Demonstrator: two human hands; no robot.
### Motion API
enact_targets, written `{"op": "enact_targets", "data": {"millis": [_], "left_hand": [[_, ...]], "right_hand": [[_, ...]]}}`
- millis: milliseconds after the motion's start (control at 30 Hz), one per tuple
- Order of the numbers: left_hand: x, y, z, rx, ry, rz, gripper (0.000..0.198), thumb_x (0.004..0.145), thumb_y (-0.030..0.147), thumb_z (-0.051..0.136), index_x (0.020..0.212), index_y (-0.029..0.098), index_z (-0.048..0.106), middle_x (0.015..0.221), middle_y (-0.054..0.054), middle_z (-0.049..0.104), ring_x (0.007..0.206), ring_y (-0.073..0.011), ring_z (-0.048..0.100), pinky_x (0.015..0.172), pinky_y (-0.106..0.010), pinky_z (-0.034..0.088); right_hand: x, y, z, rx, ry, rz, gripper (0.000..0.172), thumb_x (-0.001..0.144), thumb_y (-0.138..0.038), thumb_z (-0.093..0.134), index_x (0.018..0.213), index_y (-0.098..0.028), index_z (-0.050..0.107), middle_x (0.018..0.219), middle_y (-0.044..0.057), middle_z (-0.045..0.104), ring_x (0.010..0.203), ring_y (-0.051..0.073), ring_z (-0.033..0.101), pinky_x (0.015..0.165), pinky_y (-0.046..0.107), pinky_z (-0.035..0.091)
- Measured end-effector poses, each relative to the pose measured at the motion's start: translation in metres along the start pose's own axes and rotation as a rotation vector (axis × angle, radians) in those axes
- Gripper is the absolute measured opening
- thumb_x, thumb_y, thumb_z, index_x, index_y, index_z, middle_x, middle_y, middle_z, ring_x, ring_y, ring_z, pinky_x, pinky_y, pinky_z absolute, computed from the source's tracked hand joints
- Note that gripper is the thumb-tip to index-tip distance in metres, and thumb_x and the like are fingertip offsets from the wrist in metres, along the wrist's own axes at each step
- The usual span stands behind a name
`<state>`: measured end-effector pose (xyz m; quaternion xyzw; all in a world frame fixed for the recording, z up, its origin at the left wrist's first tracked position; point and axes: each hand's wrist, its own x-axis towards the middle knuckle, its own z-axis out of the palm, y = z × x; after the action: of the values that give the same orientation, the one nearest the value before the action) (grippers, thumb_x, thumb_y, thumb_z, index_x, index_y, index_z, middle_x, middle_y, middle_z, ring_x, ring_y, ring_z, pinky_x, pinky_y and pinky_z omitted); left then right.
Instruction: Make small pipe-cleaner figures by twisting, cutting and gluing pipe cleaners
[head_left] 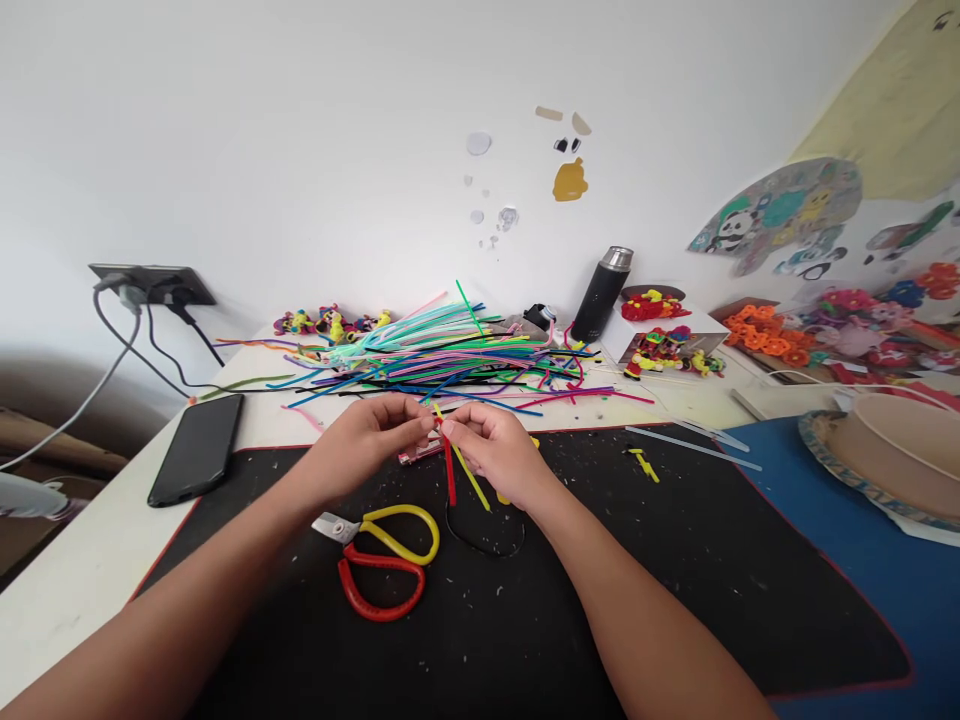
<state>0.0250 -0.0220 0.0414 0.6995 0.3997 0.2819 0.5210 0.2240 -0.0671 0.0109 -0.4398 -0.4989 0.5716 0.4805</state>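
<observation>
Lying nearest, one pair of scissors [375,559] sat on one black mat [675,580], short of an apparent twisting step.
Fingertips close together, the left hand [367,440] pinched one red pipe cleaner [450,475], the right hand [499,450] one yellow pipe cleaner [474,482], both over the mat; the next turn seemingly called for firm hold. Beyond were one phone [196,450], one uncountable pile [450,350], one flask [600,300].
</observation>
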Motion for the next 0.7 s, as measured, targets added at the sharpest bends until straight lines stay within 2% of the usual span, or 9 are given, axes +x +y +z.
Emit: {"op": "enact_targets", "data": {"millis": [67,167,433,700], "left_hand": [[0.000,-0.002,-0.011,-0.087,-0.086,-0.046,0.045,0.085,0.062,0.078,0.082,0.018,0.074,0.075,-0.004,0.071,0.067,-0.0165,0.060,0.063,-0.027,0.045],[-0.001,-0.003,-0.019,-0.119,-0.098,-0.065,0.047,0.083,0.065,0.080,0.082,0.018,0.076,0.078,-0.004,0.071,0.067,-0.0155,0.059,0.062,-0.027,0.043],[0.000,-0.005,-0.019,-0.096,-0.137,-0.084,0.047,0.085,0.064,0.079,0.080,0.018,0.073,0.073,-0.002,0.067,0.065,-0.0142,0.053,0.059,-0.025,0.037],[-0.001,-0.006,-0.022,-0.099,-0.200,-0.096,0.039,0.081,0.057,0.083,0.082,0.018,0.077,0.076,-0.003,0.069,0.066,-0.0144,0.054,0.060,-0.024,0.040]], "right_hand": [[-0.001,-0.003,0.000,-0.006,-0.011,0.015,0.031,0.084,-0.049,0.076,0.086,-0.021,0.063,0.057,-0.010,0.041,0.048,0.009,0.033,0.046,0.024,0.023],[-0.002,-0.003,0.000,-0.019,-0.042,0.027,0.032,0.084,-0.050,0.077,0.087,-0.020,0.065,0.057,-0.010,0.041,0.048,0.009,0.033,0.047,0.024,0.024],[-0.004,0.000,-0.001,-0.120,-0.102,0.033,0.033,0.088,-0.052,0.074,0.086,-0.020,0.065,0.056,-0.010,0.041,0.048,0.009,0.033,0.046,0.024,0.024],[-0.004,0.004,-0.001,-0.185,-0.128,0.039,0.031,0.092,-0.050,0.071,0.087,-0.020,0.066,0.056,-0.009,0.041,0.048,0.009,0.034,0.046,0.023,0.026]]}}
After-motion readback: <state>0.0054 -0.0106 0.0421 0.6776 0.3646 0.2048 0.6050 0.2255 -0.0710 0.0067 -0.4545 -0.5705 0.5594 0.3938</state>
